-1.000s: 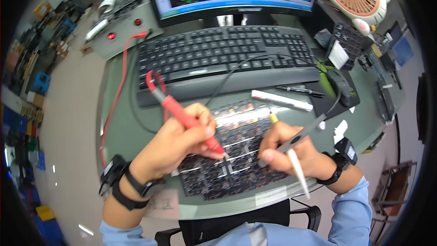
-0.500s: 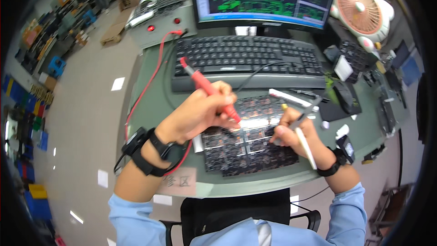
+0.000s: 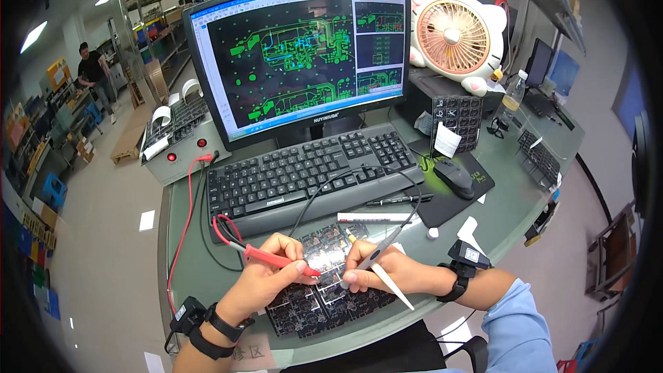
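My left hand (image 3: 275,273) is closed around a red test probe (image 3: 266,256), its tip pointing right, just over the dark circuit board panel (image 3: 297,312). Whether the tip touches the board I cannot tell. Close beside it, my right hand (image 3: 383,271) grips a grey test probe (image 3: 378,254) with a dark cable, its lower end near the board. A white pen-like stick (image 3: 391,286) also sticks out from between the right hand's fingers. The panel lies on the green tabletop, partly covered by both hands.
Behind the hands are a black keyboard (image 3: 311,173) and a monitor (image 3: 290,62) showing a circuit layout. A white marker (image 3: 373,218), a black pen (image 3: 400,199) and a mouse (image 3: 454,178) lie nearby. A pink-and-white fan (image 3: 452,34) stands right; a red-socketed instrument (image 3: 183,159) sits left.
My view has tilted up toward the monitor, whose layout now appears larger. The red probe has swung to a flatter angle, and its tip has come closer to the right hand.
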`<action>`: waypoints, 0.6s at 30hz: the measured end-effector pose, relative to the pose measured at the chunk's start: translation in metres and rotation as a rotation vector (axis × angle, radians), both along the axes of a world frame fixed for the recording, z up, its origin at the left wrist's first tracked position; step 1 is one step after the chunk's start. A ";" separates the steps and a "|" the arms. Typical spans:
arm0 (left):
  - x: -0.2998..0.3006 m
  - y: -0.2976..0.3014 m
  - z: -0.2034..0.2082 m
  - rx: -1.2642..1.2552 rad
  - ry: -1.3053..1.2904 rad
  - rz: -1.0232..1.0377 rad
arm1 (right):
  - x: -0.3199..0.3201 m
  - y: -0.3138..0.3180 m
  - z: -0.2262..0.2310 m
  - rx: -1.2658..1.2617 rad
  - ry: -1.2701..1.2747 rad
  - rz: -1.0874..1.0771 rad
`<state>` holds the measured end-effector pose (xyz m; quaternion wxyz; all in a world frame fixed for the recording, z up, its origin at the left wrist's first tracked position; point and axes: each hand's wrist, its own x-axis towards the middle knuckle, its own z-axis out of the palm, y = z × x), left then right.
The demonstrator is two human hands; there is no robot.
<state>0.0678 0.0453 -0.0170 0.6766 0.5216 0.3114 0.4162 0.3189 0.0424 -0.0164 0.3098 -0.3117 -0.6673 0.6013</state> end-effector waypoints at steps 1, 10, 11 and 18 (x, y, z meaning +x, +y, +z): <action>0.000 0.001 0.000 -0.001 -0.002 -0.004 | 0.001 -0.001 0.000 -0.025 -0.018 -0.002; -0.005 0.004 0.006 -0.203 -0.158 0.025 | 0.001 0.004 -0.011 0.153 0.026 -0.075; -0.004 0.007 0.004 -0.228 -0.209 0.039 | 0.004 0.003 -0.010 0.171 0.047 -0.082; -0.007 0.012 -0.007 -0.290 -0.174 0.102 | -0.018 -0.007 0.000 0.218 0.136 0.071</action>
